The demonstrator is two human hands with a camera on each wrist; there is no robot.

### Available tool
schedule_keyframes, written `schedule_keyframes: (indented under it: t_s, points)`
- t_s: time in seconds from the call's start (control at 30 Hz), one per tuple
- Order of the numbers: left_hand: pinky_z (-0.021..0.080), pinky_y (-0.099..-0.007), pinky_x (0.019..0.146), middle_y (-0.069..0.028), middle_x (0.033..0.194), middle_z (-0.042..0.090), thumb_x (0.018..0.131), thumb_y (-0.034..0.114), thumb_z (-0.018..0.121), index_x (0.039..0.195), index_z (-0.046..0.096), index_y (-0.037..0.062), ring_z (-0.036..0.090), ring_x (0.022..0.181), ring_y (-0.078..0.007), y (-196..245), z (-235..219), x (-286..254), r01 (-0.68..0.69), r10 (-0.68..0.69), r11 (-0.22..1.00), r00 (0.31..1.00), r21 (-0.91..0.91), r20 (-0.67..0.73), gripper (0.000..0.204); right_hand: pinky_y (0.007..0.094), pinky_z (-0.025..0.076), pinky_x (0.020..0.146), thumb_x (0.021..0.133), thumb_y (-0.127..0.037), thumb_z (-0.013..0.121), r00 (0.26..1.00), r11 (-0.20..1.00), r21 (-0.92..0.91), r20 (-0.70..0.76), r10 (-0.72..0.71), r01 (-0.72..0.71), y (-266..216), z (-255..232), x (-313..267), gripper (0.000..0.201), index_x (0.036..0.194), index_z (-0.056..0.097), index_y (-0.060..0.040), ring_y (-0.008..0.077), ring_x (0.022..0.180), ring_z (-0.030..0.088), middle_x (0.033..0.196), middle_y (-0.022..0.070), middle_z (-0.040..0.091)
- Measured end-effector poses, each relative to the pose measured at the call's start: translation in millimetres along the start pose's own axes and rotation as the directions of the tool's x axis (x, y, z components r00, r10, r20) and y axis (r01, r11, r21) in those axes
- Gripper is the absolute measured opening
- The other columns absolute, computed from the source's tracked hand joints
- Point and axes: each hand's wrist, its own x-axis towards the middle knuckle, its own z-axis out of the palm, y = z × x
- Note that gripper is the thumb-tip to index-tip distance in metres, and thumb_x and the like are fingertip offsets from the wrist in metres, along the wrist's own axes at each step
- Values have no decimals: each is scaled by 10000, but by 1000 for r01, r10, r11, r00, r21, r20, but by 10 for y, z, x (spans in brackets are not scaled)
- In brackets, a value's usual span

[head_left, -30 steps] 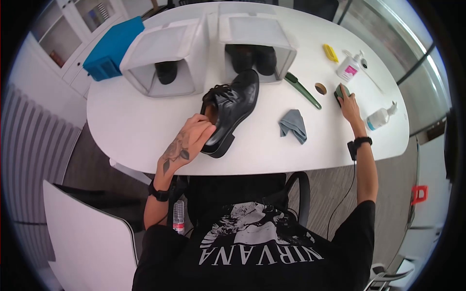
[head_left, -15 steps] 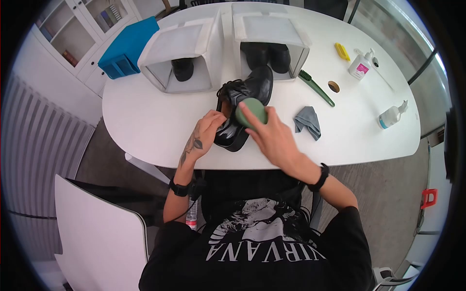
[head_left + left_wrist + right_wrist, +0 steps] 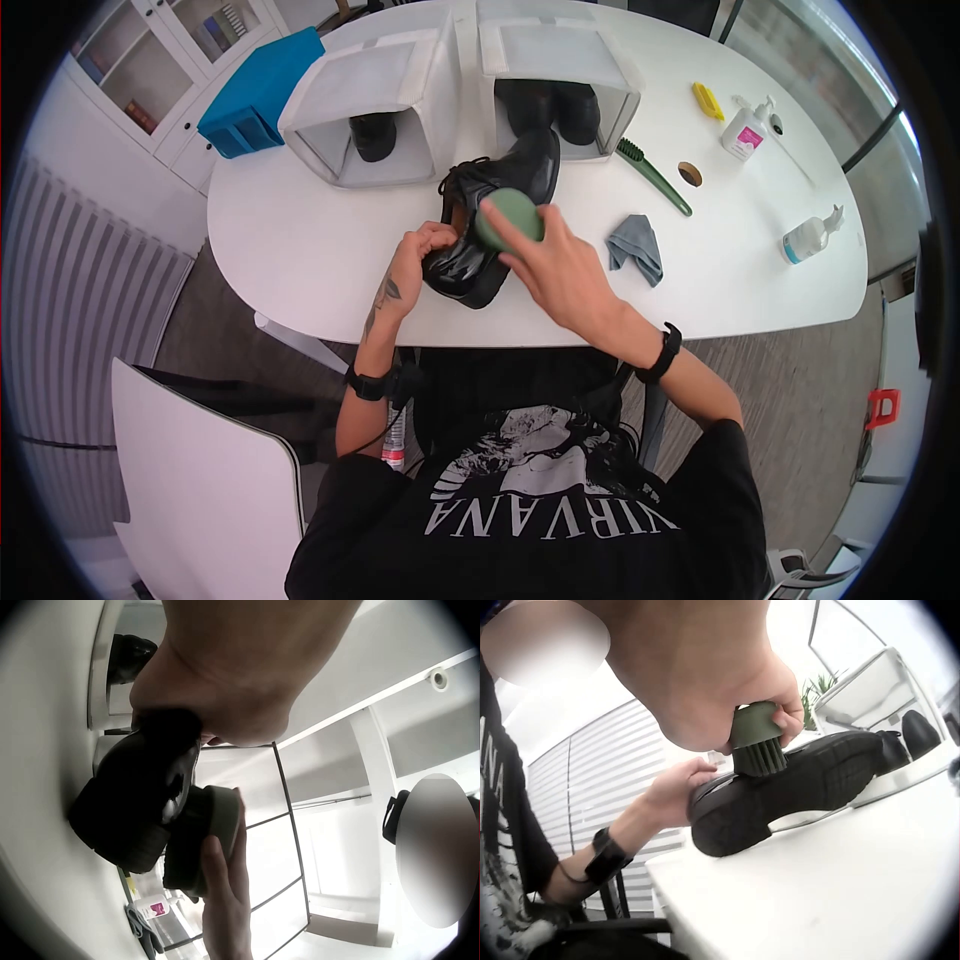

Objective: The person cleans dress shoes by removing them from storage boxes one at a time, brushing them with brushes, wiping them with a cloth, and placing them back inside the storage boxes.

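A black leather lace-up shoe (image 3: 463, 268) is tilted over the table, its sole turned outward in the right wrist view. My left hand (image 3: 407, 268) grips it at the heel opening, fingers reaching inside the collar. In my right hand (image 3: 568, 275) is a round green shoe brush (image 3: 523, 212), held by its back between thumb and fingers. The dark bristles (image 3: 761, 759) meet the upper along the shoe's side, just above the sole edge. From the left wrist view, the brush (image 3: 223, 811) sits against the shoe's side near the heel.
Two white shoe boxes (image 3: 425, 130) with black shoes inside stand at the back. To the right lie a grey cloth (image 3: 636, 248), a green long-handled brush (image 3: 660, 182), a yellow item (image 3: 708, 101) and two pump bottles (image 3: 744, 132). A blue box (image 3: 262, 95) stands back left.
My right hand has picked up the green round brush from the table's right side and carried it left onto the shoe. The left hand keeps its hold; the shoe shifts slightly left.
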Motion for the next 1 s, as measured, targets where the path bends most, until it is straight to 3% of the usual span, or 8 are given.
schedule_keyframes:
  t_s: [0.13, 0.27, 0.43, 0.57, 0.73, 0.87, 0.93, 1.0]
  points:
    - [397, -300, 1061, -99, 1188, 635, 1080, 314, 223, 1051, 634, -91, 591, 1099, -189, 196, 43, 23, 63, -71, 986, 996, 152, 53, 578, 437, 600, 696, 951, -127, 659, 942, 944, 21, 64, -329, 329, -176, 154, -196, 708, 1590, 444, -344, 350, 795, 673, 1033, 183, 511]
    - [440, -295, 984, -44, 1119, 658, 1116, 333, 359, 1111, 643, -75, 604, 959, -154, 121, 30, -1, 182, -182, 973, 983, 141, -16, 497, 459, 591, 663, 958, -121, 649, 988, 985, -88, -67, 142, -148, 330, -73, 248, 718, 1607, 415, -317, 360, 794, 651, 1062, 203, 521]
    - [479, -344, 809, -113, 1065, 655, 1006, 278, 683, 903, 685, -41, 617, 913, -249, 670, 434, -34, -34, 5, 774, 999, 633, 47, 335, 485, 592, 651, 1016, -248, 646, 990, 982, -132, 60, -126, 133, 253, -32, -24, 663, 1618, 371, -279, 428, 806, 646, 1187, 250, 500]
    - [491, -372, 834, -122, 1016, 658, 926, 275, 787, 892, 714, -10, 626, 928, -278, 743, 524, -47, -88, 21, 648, 995, 757, 97, 296, 511, 582, 704, 1042, -273, 612, 977, 978, -83, 81, 199, -192, 577, -200, 81, 648, 1631, 347, -326, 490, 828, 656, 1146, 276, 513]
    - [513, -409, 921, -127, 985, 705, 817, 242, 839, 913, 732, 7, 647, 1027, -333, 1069, -34, -201, -355, 3, 406, 922, 842, 387, 275, 532, 560, 771, 1069, -313, 567, 977, 990, 34, 171, 131, -139, 579, -389, -129, 613, 1640, 344, -318, 485, 832, 644, 1146, 270, 523]
    - [534, -417, 924, -139, 971, 725, 800, 260, 864, 1038, 726, -2, 693, 975, -330, 1168, -317, -430, -177, -49, 220, 980, 959, 192, 381, 518, 558, 803, 1067, -300, 571, 976, 981, 50, 119, 182, -189, 559, -343, -340, 620, 1643, 345, -278, 459, 930, 636, 1135, 252, 524]
    - [547, -420, 860, -154, 974, 709, 848, 355, 837, 1094, 695, -13, 685, 933, -368, 1237, 7, -339, 11, -57, 515, 998, 857, 21, 466, 509, 561, 801, 1057, -285, 587, 980, 982, 68, 97, 172, -178, 519, -279, -319, 624, 1636, 356, -262, 452, 944, 633, 1141, 245, 524]
    - [527, -453, 741, -210, 861, 683, 907, 466, 788, 1011, 650, -29, 681, 803, -389, 1171, 252, -204, 160, -89, 551, 987, 819, -133, 524, 507, 565, 795, 1051, -280, 597, 988, 987, 67, 49, 143, -146, 464, -128, -252, 623, 1630, 366, -260, 453, 934, 635, 1146, 248, 521]
